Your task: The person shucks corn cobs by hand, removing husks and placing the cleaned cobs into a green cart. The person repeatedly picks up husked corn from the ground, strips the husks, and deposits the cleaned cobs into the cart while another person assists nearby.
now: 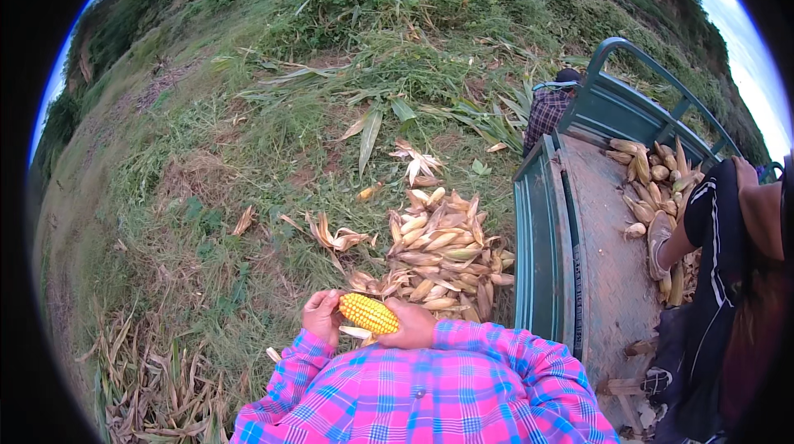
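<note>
A husked yellow ear of corn point(368, 313) lies between my two hands, close to my chest. My right hand point(410, 324) is closed around its right end. At the other end, my left hand point(321, 318) has its fingertips against the cob; whether they grip it is hard to see. Some pale husk shows just under the cob. Beyond my hands a heap of corn ears in dry husks point(440, 245) rests on the grass, beside the cart. Loose opened husks point(338, 236) lie to the left of the heap.
A green metal cart point(543, 245) stands at the right, with more corn ears point(651, 177) on its bed. A person point(713, 245) in dark clothes is on it, one shoe among the ears. Another person in a checked shirt point(548, 112) is behind the cart. Dry stalks point(167, 394) lie lower left.
</note>
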{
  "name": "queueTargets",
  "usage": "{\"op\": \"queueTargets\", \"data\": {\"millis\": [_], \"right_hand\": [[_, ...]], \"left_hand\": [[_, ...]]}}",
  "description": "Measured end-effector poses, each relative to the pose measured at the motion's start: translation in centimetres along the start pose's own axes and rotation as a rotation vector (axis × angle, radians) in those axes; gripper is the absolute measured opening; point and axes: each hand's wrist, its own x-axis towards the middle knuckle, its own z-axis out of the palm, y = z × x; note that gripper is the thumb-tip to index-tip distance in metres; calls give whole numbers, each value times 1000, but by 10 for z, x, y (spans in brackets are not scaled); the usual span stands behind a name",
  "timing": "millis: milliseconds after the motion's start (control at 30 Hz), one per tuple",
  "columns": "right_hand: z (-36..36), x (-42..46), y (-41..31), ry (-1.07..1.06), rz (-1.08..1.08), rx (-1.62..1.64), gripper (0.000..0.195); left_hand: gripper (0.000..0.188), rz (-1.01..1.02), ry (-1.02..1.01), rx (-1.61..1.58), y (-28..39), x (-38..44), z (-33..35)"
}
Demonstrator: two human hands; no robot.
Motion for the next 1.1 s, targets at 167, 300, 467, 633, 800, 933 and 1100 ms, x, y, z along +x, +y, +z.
{"op": "queueTargets", "data": {"millis": [167, 300, 467, 633, 800, 933, 1100], "right_hand": [[1, 4, 34, 48, 129, 25, 51], [1, -5, 99, 318, 315, 541, 46], [-30, -42, 181, 733, 666, 932, 37], [-87, -91, 202, 1243, 404, 1212, 28], [-145, -141, 236, 1347, 439, 1260, 25], [-176, -169, 266, 1420, 466, 1283, 23], [-211, -204, 312, 1335, 498, 1356, 26]], "left_hand": [[14, 4, 236, -64, 0, 8, -29], [20, -178, 284, 7, -24, 6, -58], [23, -382, 377, 56, -49, 2, -73], [22, -430, 382, 111, -55, 12, -65], [19, -476, 315, 163, -77, 26, -63], [18, -489, 261, 233, -90, 24, -51], [18, -455, 292, 295, -101, 23, -55]]}}
